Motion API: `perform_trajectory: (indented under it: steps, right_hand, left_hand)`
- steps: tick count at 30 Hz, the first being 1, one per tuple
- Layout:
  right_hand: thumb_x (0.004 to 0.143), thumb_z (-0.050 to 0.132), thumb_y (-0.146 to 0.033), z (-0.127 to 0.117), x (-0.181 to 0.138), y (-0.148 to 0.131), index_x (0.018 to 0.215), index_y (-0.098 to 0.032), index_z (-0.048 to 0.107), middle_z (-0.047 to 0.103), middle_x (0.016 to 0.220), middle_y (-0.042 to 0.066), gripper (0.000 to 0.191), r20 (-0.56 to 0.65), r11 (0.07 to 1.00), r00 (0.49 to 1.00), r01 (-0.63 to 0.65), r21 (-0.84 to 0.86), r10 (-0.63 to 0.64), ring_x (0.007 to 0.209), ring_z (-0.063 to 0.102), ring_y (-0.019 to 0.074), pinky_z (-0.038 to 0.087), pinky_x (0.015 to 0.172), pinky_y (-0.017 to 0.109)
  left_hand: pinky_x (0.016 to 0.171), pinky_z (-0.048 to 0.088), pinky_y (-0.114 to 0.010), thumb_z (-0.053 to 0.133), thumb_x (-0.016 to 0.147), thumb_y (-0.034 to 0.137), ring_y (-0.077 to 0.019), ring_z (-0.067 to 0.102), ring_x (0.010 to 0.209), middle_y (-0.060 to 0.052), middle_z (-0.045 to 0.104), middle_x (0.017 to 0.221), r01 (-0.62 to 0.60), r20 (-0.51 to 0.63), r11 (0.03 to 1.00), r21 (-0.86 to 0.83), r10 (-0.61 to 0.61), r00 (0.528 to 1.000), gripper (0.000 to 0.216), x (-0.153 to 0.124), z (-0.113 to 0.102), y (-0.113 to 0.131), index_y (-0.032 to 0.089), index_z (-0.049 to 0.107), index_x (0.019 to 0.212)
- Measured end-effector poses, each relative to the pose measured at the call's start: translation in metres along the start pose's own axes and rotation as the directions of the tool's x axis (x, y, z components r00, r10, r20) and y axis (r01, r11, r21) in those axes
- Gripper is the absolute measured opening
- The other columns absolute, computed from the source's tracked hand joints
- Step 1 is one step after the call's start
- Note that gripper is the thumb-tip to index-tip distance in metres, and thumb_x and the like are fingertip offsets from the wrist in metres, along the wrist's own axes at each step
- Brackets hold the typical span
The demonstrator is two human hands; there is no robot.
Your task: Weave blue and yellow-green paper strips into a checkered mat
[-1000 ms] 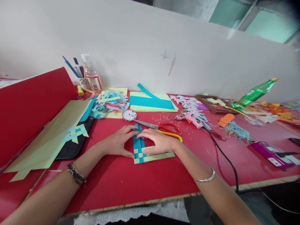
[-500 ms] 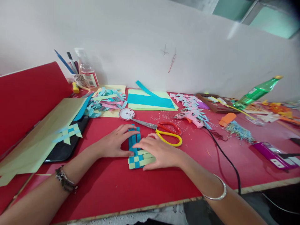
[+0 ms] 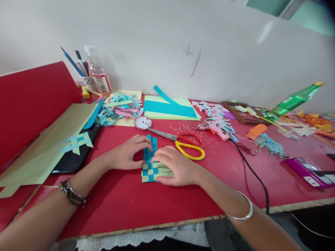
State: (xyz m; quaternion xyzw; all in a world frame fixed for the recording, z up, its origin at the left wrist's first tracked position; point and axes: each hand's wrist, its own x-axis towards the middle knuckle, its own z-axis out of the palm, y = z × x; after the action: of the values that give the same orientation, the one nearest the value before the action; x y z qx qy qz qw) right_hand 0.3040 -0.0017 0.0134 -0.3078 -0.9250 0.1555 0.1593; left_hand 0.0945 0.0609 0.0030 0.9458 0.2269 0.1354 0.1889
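A small woven mat of blue and pale green paper strips [image 3: 151,169] lies on the red table [image 3: 125,205] in front of me. My left hand [image 3: 126,153] rests at its left side, thumb and fingers curled against the upright blue strips. My right hand [image 3: 174,166] lies over the mat's right part, fingers pressing the green strips and pinching at the weave. Red and yellow scissors [image 3: 187,145] lie just behind my right hand.
A pink glue gun [image 3: 214,127] with a black cord [image 3: 258,181] lies to the right. Blue and green paper sheets [image 3: 171,109], a pile of strips [image 3: 119,111], a round lid [image 3: 143,122], a spray bottle [image 3: 98,75], a green bottle [image 3: 291,102] and a tablet under paper [image 3: 70,160] surround me.
My right hand has slid left over the green strips, bunching them closer into the weave. The left hand stayed at the blue strips. The camera shifted slightly.
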Motion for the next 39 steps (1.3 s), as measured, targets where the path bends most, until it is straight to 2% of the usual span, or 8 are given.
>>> perform_trajectory:
  steps: [2, 8, 19, 28, 33, 39]
  right_hand:
    - [0.079, 0.05, -0.037, 0.003, 0.001, -0.003, 0.107, -0.017, 0.05, 0.05, 0.102, 0.008, 0.034, -0.002, 1.0, 1.0, 0.025, -0.015, -0.025, 0.095, 0.044, 0.0176, 0.033, 0.085, 0.032]
    - [0.082, 0.045, -0.04, 0.013, 0.006, -0.01, 0.119, -0.023, 0.047, 0.045, 0.103, 0.008, 0.04, 0.168, 0.993, 0.985, 0.068, -0.1, -0.051, 0.09, 0.042, 0.0183, 0.033, 0.081, 0.033]
    - [0.081, 0.046, -0.038, 0.016, 0.008, -0.01, 0.108, -0.018, 0.051, 0.045, 0.105, 0.009, 0.034, 0.131, 0.991, 0.991, 0.046, -0.127, -0.029, 0.096, 0.041, 0.0195, 0.034, 0.083, 0.033]
    - [0.08, 0.047, -0.038, 0.017, 0.007, -0.011, 0.108, -0.018, 0.05, 0.045, 0.105, 0.009, 0.034, 0.12, 0.992, 0.993, 0.019, -0.121, -0.004, 0.096, 0.042, 0.0199, 0.034, 0.082, 0.033]
    - [0.083, 0.044, -0.036, 0.019, 0.008, -0.013, 0.11, -0.021, 0.051, 0.042, 0.109, 0.009, 0.031, 0.111, 0.991, 0.993, 0.055, -0.123, -0.042, 0.1, 0.041, 0.0197, 0.032, 0.082, 0.033]
    - [0.083, 0.044, -0.034, 0.02, 0.01, -0.015, 0.105, -0.018, 0.053, 0.043, 0.108, 0.01, 0.028, 0.109, 0.988, 0.993, 0.05, -0.146, -0.034, 0.099, 0.041, 0.0197, 0.032, 0.08, 0.032]
  left_hand:
    - [0.091, 0.034, -0.037, 0.054, 0.071, 0.031, -0.0229, 0.041, 0.105, -0.006, 0.046, 0.114, 0.005, 0.018, 1.0, 0.002, -0.005, 1.0, 0.038, -0.001, 0.002, -0.004, 0.023, 0.05, 0.108]
    - [0.094, 0.032, -0.04, 0.057, 0.071, 0.033, -0.0246, 0.038, 0.111, -0.006, 0.042, 0.12, 0.05, 0.042, 0.999, 0.015, -0.05, 0.998, 0.044, -0.001, 0.006, -0.01, 0.026, 0.049, 0.113]
    - [0.094, 0.033, -0.04, 0.056, 0.071, 0.035, -0.0248, 0.038, 0.111, -0.007, 0.042, 0.119, 0.06, 0.032, 0.997, 0.043, -0.062, 0.998, 0.044, 0.0, 0.007, -0.009, 0.025, 0.049, 0.113]
    - [0.094, 0.032, -0.04, 0.056, 0.071, 0.038, -0.0253, 0.037, 0.112, -0.006, 0.042, 0.119, 0.054, 0.024, 0.998, 0.028, -0.055, 0.998, 0.046, 0.0, 0.008, -0.01, 0.026, 0.047, 0.114]
    - [0.092, 0.033, -0.04, 0.056, 0.071, 0.035, -0.0249, 0.038, 0.11, -0.006, 0.041, 0.119, 0.052, 0.039, 0.998, 0.046, -0.054, 0.998, 0.045, 0.0, 0.008, -0.01, 0.026, 0.047, 0.114]
    - [0.093, 0.033, -0.04, 0.056, 0.07, 0.034, -0.0252, 0.037, 0.11, -0.006, 0.041, 0.119, 0.049, 0.055, 0.998, 0.042, -0.051, 0.997, 0.046, 0.001, 0.006, -0.009, 0.026, 0.046, 0.115]
